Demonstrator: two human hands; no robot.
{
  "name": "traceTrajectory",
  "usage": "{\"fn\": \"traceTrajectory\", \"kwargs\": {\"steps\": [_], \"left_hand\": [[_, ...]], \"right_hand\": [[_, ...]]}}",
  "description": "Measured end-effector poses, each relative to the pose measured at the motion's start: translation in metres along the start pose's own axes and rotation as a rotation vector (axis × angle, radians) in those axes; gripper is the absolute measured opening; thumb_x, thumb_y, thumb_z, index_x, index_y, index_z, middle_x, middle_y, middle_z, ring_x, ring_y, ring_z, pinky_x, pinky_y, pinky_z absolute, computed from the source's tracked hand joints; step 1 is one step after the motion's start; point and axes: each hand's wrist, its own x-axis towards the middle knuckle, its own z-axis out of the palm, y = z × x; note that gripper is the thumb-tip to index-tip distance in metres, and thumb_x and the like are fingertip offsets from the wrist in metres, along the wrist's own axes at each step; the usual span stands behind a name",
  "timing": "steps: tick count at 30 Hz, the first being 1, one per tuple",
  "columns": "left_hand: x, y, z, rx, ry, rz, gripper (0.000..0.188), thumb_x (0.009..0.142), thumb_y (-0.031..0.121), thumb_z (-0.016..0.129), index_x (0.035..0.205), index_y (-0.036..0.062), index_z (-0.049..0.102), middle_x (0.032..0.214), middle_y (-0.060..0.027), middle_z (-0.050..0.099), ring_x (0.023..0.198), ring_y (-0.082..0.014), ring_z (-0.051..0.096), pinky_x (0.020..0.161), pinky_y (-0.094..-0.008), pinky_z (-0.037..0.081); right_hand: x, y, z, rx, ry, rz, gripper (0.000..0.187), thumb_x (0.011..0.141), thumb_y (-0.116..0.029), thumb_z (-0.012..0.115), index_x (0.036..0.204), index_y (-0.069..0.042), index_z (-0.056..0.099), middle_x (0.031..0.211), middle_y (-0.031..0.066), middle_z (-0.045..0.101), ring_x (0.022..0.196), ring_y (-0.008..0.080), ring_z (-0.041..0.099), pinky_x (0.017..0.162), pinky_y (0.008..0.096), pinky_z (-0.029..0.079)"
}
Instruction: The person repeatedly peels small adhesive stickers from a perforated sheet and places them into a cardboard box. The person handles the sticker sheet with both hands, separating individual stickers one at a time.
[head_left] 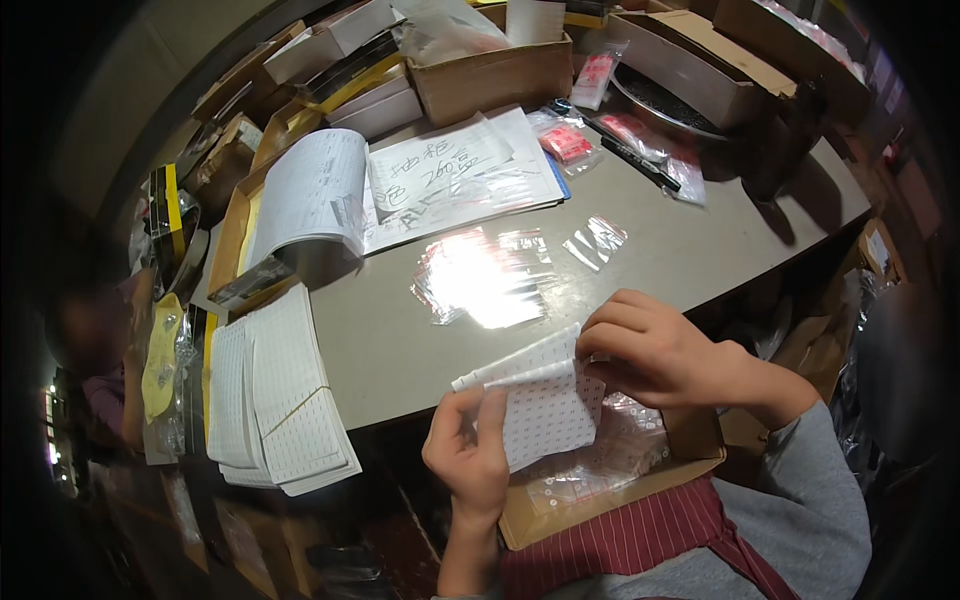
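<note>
A white sheet of small printed labels [548, 418] is held between my two hands, bent over at its upper part. My left hand [468, 450] pinches its left edge between thumb and fingers. With curled fingers, my right hand [655, 352] grips the upper right edge; the fingertips are partly hidden. Just under the sheet, an open cardboard box [690, 462] sits at my lap, with clear printed plastic bags [590, 485] inside. Beyond my hands, a spread pile of small clear zip bags [465, 275] lies shining on the table, and a few more zip bags [597, 243] lie to its right.
Stacks of label sheets [290, 400], one rubber-banded, lie at the table's left edge. Behind are a folded-back paper pad [312, 195], handwritten papers [450, 165], a black marker [640, 165], red-and-clear packets [570, 143] and cardboard boxes [490, 80]. Another person [100, 340] is at far left.
</note>
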Motion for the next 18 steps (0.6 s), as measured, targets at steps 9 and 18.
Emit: {"fn": "traceTrajectory", "kwargs": {"steps": [9,18], "left_hand": [[0.001,-0.001,0.002,0.042,0.025,-0.01,0.01,0.094,0.002,0.074,0.091,-0.0047,0.067,0.08,-0.0045,0.067,0.075,-0.0088,0.059,0.066,-0.024,0.048],[0.004,0.0,0.003,0.073,0.06,-0.052,0.012,0.097,0.007,0.072,0.093,-0.0028,0.066,0.08,-0.0002,0.064,0.072,-0.0042,0.054,0.062,-0.0196,0.042]], "right_hand": [[-0.007,-0.004,0.017,-0.326,0.116,-0.083,0.031,0.066,-0.004,0.068,0.095,-0.002,0.06,0.094,0.0116,0.058,0.09,0.0316,0.059,0.08,0.04,0.053],[0.03,0.05,-0.032,0.285,0.098,0.527,0.021,0.088,-0.018,0.069,0.095,0.002,0.068,0.084,0.0132,0.07,0.075,0.0247,0.067,0.07,0.037,0.053]]}}
